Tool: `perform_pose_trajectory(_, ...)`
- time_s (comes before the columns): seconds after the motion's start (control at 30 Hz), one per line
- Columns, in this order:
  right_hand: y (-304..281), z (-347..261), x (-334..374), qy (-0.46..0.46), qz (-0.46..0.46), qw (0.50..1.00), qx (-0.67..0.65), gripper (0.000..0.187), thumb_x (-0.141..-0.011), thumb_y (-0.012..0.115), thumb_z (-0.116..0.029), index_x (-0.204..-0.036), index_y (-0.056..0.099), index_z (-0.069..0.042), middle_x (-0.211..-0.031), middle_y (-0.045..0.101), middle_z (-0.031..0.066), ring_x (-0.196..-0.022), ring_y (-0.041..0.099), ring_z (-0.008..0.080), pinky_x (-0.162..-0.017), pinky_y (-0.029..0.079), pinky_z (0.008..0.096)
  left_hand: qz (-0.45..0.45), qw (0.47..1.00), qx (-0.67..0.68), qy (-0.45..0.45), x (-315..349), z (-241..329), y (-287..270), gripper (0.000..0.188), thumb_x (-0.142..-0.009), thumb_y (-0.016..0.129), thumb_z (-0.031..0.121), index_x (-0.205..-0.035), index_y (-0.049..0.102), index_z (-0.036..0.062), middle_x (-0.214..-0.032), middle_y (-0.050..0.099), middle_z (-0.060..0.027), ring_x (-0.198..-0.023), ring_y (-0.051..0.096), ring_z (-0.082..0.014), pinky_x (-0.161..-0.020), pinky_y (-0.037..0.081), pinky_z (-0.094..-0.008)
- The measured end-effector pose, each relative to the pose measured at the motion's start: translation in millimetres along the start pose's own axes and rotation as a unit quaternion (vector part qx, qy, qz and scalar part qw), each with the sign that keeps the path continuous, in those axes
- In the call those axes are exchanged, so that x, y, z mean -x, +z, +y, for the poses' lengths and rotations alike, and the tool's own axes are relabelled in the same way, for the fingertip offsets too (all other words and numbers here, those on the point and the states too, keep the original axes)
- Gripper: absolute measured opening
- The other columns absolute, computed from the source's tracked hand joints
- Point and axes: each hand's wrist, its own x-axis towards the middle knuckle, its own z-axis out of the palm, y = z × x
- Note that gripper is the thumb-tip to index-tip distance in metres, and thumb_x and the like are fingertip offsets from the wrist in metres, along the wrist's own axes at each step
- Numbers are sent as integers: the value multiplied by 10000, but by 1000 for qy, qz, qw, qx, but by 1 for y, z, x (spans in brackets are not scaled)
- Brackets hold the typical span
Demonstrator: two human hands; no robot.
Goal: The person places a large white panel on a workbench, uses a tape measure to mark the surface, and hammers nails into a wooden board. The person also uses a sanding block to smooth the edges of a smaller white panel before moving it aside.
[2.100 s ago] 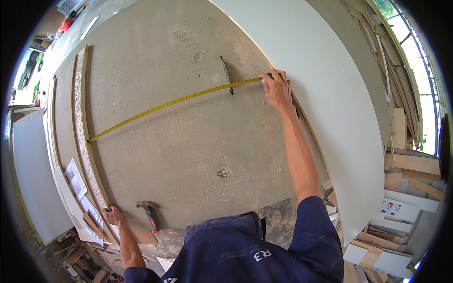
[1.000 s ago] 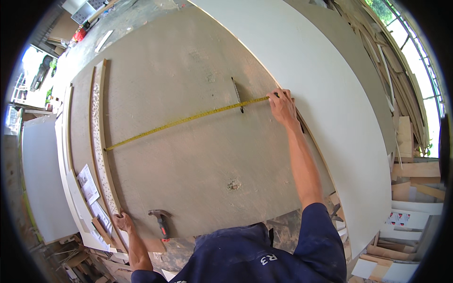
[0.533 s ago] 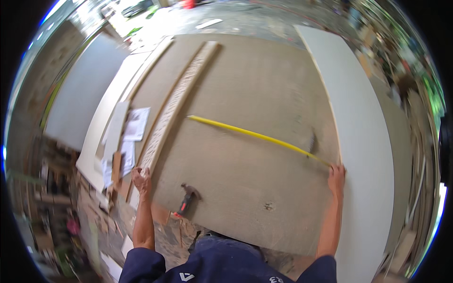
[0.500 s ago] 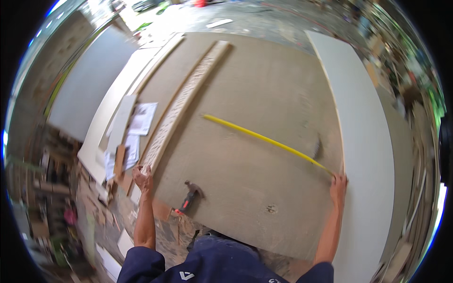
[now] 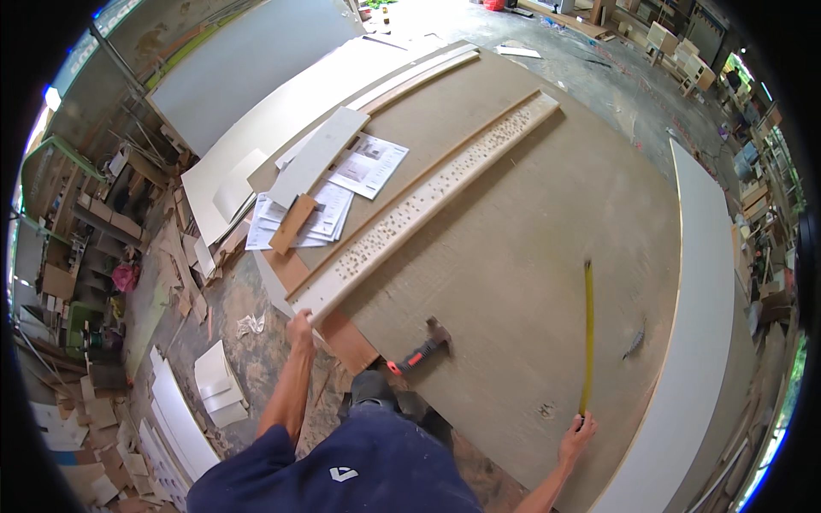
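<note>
At the left, a small brown wood piece (image 5: 292, 224) and a narrow pale board (image 5: 321, 156) lie across printed papers (image 5: 369, 164) on a large brown sheet (image 5: 522, 248). Below them, the left hand (image 5: 301, 329) is at the near end of a long speckled strip (image 5: 419, 198) and appears closed on that end; the fingers beneath are hidden. The strip lies slantwise over the sheet, its far end well apart from the hand, with a thin brown edge running along its left side.

Assessment: the strip is judged stiff, and moderately heavy for its length. Held at one end alone, it would likely swing or tip; a hold near the middle, or one at each end, should balance it. The pitted face may feel rough, so the long side edges seem the better hold.

To the right of the strip's near end, a hammer (image 5: 423, 349) rests untouched on the sheet.

Further right, the right hand (image 5: 575, 438) pinches the near end of a yellow tape measure (image 5: 589, 333) in a narrow grip; no case can be made out. The blade reaches away over the sheet, its far end held by nothing. Assessment: light and springy, liable to buckle or twist; best held flat between thumb and finger, clear of the thin edges.

Right of the tape are a small dark slender object (image 5: 634, 344), not identifiable, and a long white panel (image 5: 684, 325).
</note>
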Motion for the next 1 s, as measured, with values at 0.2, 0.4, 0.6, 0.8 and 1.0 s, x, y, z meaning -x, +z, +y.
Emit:
perform_pose_trajectory(0.2,60,-207,21,-153,-34,980,-121,224,-976,531,-152,-1168,573,-44,-1040,528,163,-1007,501,332,-895,411,431,-194,979,39,-43,18,25,-46,194,-847,605,218,-920,657,46,-832,617,-47,-757,530,-125,-670,394,-262)
perform_pose_trajectory(0.4,149,-448,70,-252,-73,947,-184,249,-918,570,-104,-1153,626,-43,-1055,540,171,-1005,521,320,-895,442,424,-149,968,-52,194,13,76,-59,277,-943,511,193,-1127,584,0,-1059,608,-76,-996,577,-151,-877,457,-277)
perform_pose_trajectory(0.6,189,-611,147,-383,-219,820,-364,518,-888,663,-127,-1357,485,3,-1270,532,216,-1206,502,391,-1012,429,451,-468,843,258,-61,-5,112,-35,364,-1021,467,387,-1124,563,52,-1007,606,-47,-887,599,-144,-785,472,-253)
perform_pose_trajectory(0.8,174,-586,138,-371,-57,878,-297,395,-869,635,-87,-1233,541,37,-1268,513,220,-1164,500,397,-990,428,477,-372,910,96,154,-50,165,10,386,-997,547,353,-1203,491,32,-906,574,-73,-796,620,-178,-692,497,-303)
perform_pose_trajectory(1.0,182,-436,137,-27,150,987,47,489,-870,649,-214,-1257,493,42,-1218,484,225,-1157,471,368,-1000,385,482,-244,713,-341,563,-111,191,96,600,-849,728,287,-1344,476,60,-1143,540,-198,-1061,540,-342,-904,425,-469)
